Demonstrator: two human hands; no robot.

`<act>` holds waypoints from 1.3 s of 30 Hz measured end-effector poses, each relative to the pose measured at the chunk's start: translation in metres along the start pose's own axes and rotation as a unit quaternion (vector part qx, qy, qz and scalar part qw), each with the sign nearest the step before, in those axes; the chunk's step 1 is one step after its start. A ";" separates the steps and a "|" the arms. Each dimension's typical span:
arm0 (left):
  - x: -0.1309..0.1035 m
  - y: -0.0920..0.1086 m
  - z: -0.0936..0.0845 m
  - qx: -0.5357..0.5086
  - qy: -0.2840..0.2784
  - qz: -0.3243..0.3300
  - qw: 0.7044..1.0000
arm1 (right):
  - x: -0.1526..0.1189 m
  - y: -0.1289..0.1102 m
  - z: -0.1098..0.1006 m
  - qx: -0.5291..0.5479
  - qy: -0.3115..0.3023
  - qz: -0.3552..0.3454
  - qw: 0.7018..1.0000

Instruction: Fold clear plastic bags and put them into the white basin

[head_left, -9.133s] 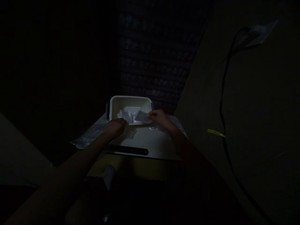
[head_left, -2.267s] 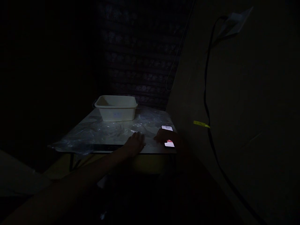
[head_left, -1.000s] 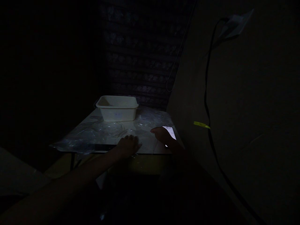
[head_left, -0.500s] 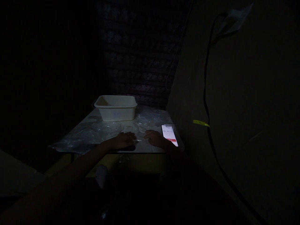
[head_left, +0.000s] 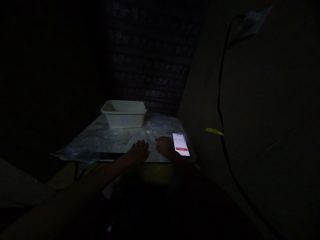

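Observation:
My left hand (head_left: 140,151) lies palm down near the front edge of the white table (head_left: 100,125), its fingers stretched forward and slightly apart. Close to its right is my right hand (head_left: 165,146), also palm down with its fingers forward. Neither appears to hold anything. A lit phone (head_left: 181,143) showing a timer lies just right of my right hand. Crumpled clear plastic bags (head_left: 110,137) spread over the left of the table. Partly under my left forearm is a dark flat strip (head_left: 108,156) at the front edge. Dim light hides finer details.
A cream plastic basin (head_left: 125,120) with side handles stands at the table's back left. More clear plastic (head_left: 162,123) lies at the back right. A dark cable (head_left: 220,110) with a yellow tag (head_left: 214,131) runs down the right wall.
My left hand has shifted slightly right, and its fingers have turned forward. My right hand's fingers now point further forward. The basin and phone stay put.

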State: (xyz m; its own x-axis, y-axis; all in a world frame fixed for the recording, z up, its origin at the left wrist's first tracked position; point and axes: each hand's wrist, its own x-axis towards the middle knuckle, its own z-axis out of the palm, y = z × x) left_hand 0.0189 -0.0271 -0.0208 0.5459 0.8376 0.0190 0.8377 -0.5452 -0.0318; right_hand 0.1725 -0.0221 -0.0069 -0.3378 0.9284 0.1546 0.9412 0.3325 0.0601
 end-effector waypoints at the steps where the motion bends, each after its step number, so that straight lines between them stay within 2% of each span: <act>1: -0.001 0.001 0.000 0.003 -0.007 -0.011 1.000 | 0.002 0.000 0.001 -0.005 0.001 0.006 1.000; 6: -0.005 0.002 -0.002 0.000 -0.031 -0.024 0.999 | 0.007 0.003 0.002 -0.010 0.002 0.091 0.996; 10: -0.009 0.006 -0.005 0.017 -0.027 -0.030 0.999 | 0.006 0.012 -0.001 -0.006 0.025 0.164 0.986; 13: -0.012 0.009 -0.010 0.023 -0.022 -0.021 0.999 | 0.004 0.020 -0.004 -0.001 0.052 0.177 0.983; 16: -0.014 0.011 -0.015 0.023 -0.020 -0.009 0.999 | 0.005 0.023 -0.005 0.028 0.053 0.120 0.991; 22: -0.020 0.013 -0.020 0.019 -0.026 -0.019 0.999 | 0.014 0.009 0.003 0.066 -0.007 -0.068 0.995; 25: -0.024 0.013 -0.020 0.014 -0.032 -0.028 0.999 | 0.018 0.001 0.007 0.054 -0.034 -0.085 0.994; 27: -0.026 0.013 -0.020 0.011 -0.030 -0.031 0.999 | 0.022 -0.002 0.007 0.048 -0.036 -0.057 0.997; 31: -0.029 0.012 -0.018 0.008 -0.014 -0.029 0.999 | 0.032 -0.001 0.004 0.032 -0.007 0.051 0.998; 34: -0.029 0.010 -0.015 0.007 -0.008 -0.018 1.000 | 0.040 0.002 0.004 0.028 -0.008 0.114 0.993; 36: -0.029 0.009 -0.013 0.010 -0.003 -0.014 1.000 | 0.045 0.003 0.006 0.033 -0.018 0.138 0.990; 39: -0.028 0.007 -0.010 0.017 -0.001 -0.013 1.000 | 0.051 0.002 0.011 0.035 -0.019 0.137 0.990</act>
State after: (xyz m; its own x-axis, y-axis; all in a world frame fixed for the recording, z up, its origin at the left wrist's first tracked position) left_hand 0.0102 -0.0546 -0.0116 0.5245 0.8512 0.0192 0.8502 -0.5224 -0.0660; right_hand 0.1573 0.0274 -0.0100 -0.0708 0.9904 0.1186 0.9959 0.0769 -0.0476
